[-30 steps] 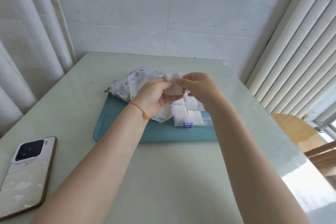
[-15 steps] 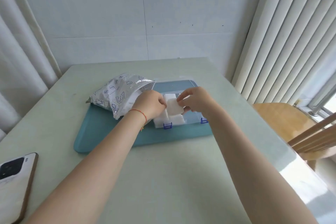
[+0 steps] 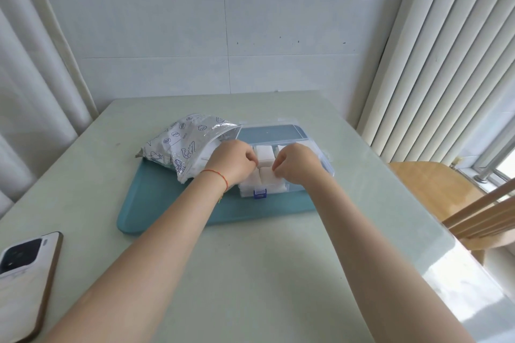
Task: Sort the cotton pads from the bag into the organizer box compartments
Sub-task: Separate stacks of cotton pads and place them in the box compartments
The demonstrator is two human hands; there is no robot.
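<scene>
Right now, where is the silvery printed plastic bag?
In the head view, the silvery printed plastic bag lies on the teal tray's far left corner, just left of the clear organizer box, beside the left hand.

Both hands (image 3: 232,163) at organizer box (image 3: 324,167)

Tiled wall (image 3: 172,22), curtains (image 3: 446,50), perhaps daylight

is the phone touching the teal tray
Apart. The head view shows the phone at the table's near left corner, with a broad strip of bare table between it and the teal tray.
</scene>
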